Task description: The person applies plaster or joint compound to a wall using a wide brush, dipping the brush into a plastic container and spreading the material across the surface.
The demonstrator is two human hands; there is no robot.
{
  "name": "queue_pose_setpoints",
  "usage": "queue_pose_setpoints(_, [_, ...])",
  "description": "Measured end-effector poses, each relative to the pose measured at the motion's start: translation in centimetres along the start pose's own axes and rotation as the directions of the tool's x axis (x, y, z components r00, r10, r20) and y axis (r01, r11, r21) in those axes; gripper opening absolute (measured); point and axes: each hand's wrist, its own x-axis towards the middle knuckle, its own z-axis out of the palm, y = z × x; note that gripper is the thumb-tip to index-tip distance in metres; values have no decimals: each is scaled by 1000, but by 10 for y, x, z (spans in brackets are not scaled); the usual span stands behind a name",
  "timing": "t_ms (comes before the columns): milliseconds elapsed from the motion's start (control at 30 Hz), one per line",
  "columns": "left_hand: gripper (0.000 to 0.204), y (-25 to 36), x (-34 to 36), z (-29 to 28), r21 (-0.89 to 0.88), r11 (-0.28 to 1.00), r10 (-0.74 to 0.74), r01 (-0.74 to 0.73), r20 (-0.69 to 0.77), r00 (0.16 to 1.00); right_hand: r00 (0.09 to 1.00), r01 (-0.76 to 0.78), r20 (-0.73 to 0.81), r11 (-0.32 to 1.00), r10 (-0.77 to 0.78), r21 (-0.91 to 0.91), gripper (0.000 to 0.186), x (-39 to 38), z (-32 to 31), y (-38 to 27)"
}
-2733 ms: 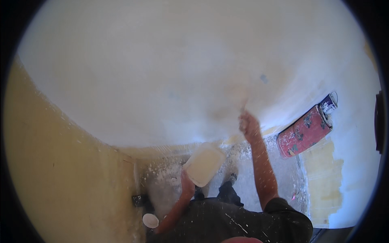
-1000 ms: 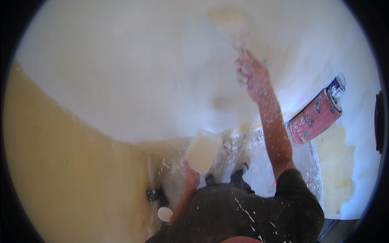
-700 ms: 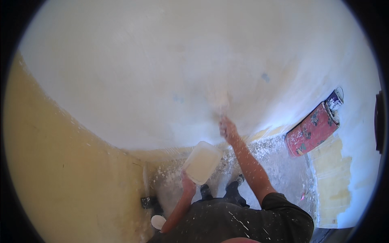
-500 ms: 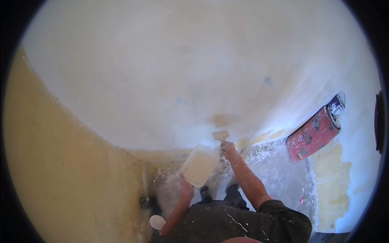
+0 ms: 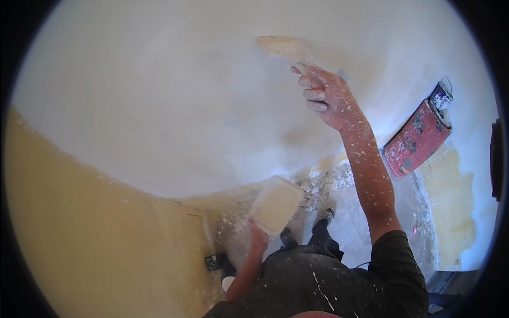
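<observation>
My right hand (image 5: 328,95) is raised over the wall and closed on a wide putty knife (image 5: 286,49). The knife's pale, filler-coated blade lies close to or against the freshly whitened wall (image 5: 159,95); the exact contact is hard to tell. White spatters cover this hand and forearm. Lower down, my left hand (image 5: 258,237) grips the near edge of a white, rounded rectangular tub (image 5: 272,231), its fingers partly hidden by it. A pale filler-like material seems to fill the tub.
On the right a red, paint-stained drum (image 5: 416,140) stands by the wall, with a dark purple bucket (image 5: 441,98) beside it. Spattered floor (image 5: 350,212) surrounds my feet. Bare yellowish wall (image 5: 95,212) runs along the left. A black object (image 5: 214,261) sits near my left arm.
My right hand with the putty knife has swept up the wall, away from the tub. The tub and my left hand have shifted slightly right in view.
</observation>
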Motion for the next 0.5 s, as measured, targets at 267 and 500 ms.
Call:
queue_pose_setpoints(267, [54,-4,0,-1,-24,999,-24,22,-84,996,968,136,-181,970,-173,-200,40,-12,-57,85])
queue_pose_setpoints(500, [55,-33,8,-47,235,972,15,8,-98,995,940,279,-100,903,-327,-328,32,9,-52,41])
